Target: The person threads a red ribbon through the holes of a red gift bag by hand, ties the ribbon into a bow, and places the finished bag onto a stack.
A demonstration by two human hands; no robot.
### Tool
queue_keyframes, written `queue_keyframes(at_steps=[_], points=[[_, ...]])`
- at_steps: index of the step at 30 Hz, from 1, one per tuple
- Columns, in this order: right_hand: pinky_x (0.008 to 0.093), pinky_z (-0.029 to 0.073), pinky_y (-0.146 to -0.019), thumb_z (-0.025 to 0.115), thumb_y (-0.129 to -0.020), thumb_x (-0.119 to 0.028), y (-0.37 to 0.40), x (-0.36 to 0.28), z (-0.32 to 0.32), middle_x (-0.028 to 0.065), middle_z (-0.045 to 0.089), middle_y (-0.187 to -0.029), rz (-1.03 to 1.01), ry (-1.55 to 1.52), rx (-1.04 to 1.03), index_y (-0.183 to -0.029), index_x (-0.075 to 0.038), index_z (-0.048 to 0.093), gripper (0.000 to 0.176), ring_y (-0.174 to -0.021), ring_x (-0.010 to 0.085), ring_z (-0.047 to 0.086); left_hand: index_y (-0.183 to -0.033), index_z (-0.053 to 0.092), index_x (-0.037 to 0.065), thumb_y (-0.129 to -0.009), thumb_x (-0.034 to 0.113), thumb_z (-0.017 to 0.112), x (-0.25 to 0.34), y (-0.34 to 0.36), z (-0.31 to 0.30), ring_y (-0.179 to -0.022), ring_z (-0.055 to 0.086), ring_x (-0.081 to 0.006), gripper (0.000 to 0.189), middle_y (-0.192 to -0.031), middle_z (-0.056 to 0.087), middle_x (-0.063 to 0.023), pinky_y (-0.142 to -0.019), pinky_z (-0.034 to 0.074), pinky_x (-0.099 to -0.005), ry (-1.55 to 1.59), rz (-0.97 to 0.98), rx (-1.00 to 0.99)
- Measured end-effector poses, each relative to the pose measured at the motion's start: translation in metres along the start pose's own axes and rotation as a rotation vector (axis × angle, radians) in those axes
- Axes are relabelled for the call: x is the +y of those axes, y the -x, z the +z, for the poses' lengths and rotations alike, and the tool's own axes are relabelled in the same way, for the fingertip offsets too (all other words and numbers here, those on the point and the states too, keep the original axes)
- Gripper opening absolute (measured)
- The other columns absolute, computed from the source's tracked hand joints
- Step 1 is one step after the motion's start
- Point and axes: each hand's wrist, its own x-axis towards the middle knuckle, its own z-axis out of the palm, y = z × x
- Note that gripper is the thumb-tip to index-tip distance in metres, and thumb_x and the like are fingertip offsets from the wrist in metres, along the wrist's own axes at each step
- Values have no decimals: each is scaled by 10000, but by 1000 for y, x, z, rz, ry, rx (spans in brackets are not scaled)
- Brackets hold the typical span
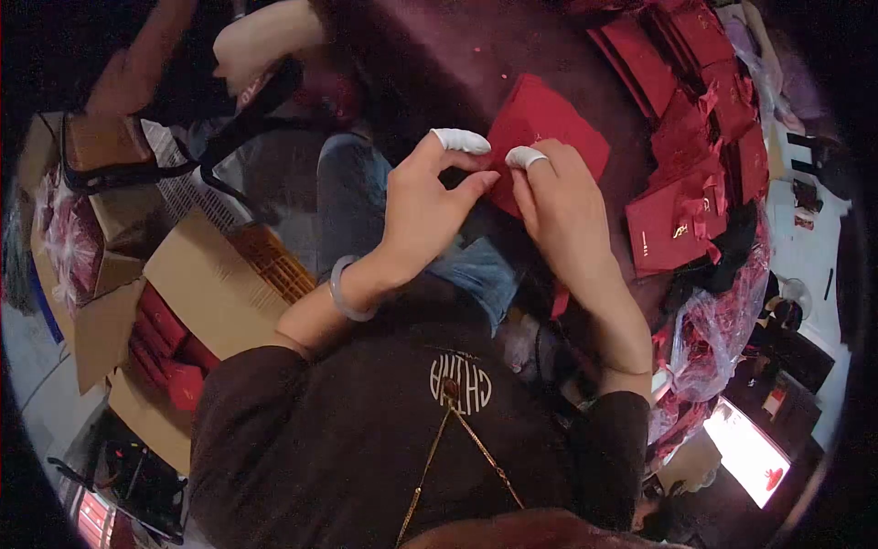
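A red gift bag lies flat in front of me, tilted on the dark red work surface. My right hand rests over its lower part, fingers bent and pinched on the bag near its left edge. My left hand is at that same edge, thumb and fingertips drawn together. What sits between the left fingertips is too small to make out. Each hand wears a white finger cot on one finger. A red strip hangs below my right wrist.
Finished-looking red bags with ribbons are piled at the right, beside clear plastic wrap. An open cardboard box holding red items stands at my left. Another person's arm reaches in at the upper left, near a brown stool.
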Motion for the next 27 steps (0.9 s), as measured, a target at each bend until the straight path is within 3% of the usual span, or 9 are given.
queue_keyframes(at_steps=[8, 12, 14, 15, 17, 20, 24, 26, 27], points=[[375, 447, -719, 579, -743, -50, -5, 9, -3, 117, 513, -848, -179, -13, -25, -879, -23, 543, 144, -809, 292, 520, -951, 535, -4, -730, -22, 690, -3, 8, 2, -819, 591, -111, 270, -862, 625, -64, -756, 466, -237, 62, -17, 23], [390, 456, -700, 575, -779, -88, -5, 19, 1, 119, 547, -841, -22, -326, -55, -889, -46, 559, 118, -823, 301, 555, -929, 519, 3, -747, -23, 675, -8, 7, 3, -835, 585, -116, 242, -879, 617, -68, -757, 466, -235, 159, -37, 49], [397, 458, -698, 577, -779, -106, -2, 16, 5, 116, 553, -837, 268, -516, -92, -883, -47, 565, 121, -820, 304, 560, -924, 513, 5, -749, -24, 672, -9, 6, 2, -840, 582, -116, 238, -885, 615, -70, -759, 466, -235, 173, -36, 52], [397, 458, -698, 577, -779, -106, 0, 16, 7, 116, 553, -837, 275, -523, -78, -883, -47, 565, 121, -820, 304, 560, -927, 509, 4, -748, -26, 671, -8, 5, 2, -839, 581, -114, 244, -885, 615, -71, -760, 467, -236, 121, -26, 41], [324, 468, -707, 587, -791, -60, 4, 16, 12, 128, 580, -854, 185, -452, -23, -916, -13, 566, 135, -808, 289, 585, -931, 504, 2, -748, -29, 670, -8, 4, 1, -838, 579, -112, 249, -885, 615, -72, -761, 468, -237, 54, -10, 17], [327, 473, -700, 598, -796, -84, 4, 17, 15, 135, 596, -869, -53, -148, 21, -958, -15, 552, 182, -798, 293, 595, -924, 513, 3, -736, -6, 673, -11, 4, 3, -818, 593, -127, 247, -852, 613, -73, -764, 452, -248, 64, 12, 23], [334, 472, -708, 608, -788, -84, 4, 17, 16, 136, 590, -869, -101, -101, 81, -985, -20, 539, 219, -803, 293, 592, -956, 492, 7, -748, -24, 677, -7, 5, 4, -846, 580, -116, 280, -899, 609, -72, -767, 466, -237, -2, 53, -21], [389, 458, -713, 562, -792, -83, 3, 16, 12, 141, 547, -836, 154, -511, 92, -883, -18, 533, 116, -828, 328, 555, -963, 487, 14, -748, -23, 681, 3, 6, 5, -850, 577, -111, 292, -909, 605, -70, -765, 460, -229, 61, 18, 13], [385, 459, -712, 573, -789, -86, 3, 21, 8, 137, 542, -830, 142, -584, 53, -862, -27, 544, 98, -826, 328, 554, -974, 484, 21, -749, -15, 687, -1, 6, 3, -842, 576, -112, 305, -915, 602, -70, -772, 450, -226, 5, 95, 0]])
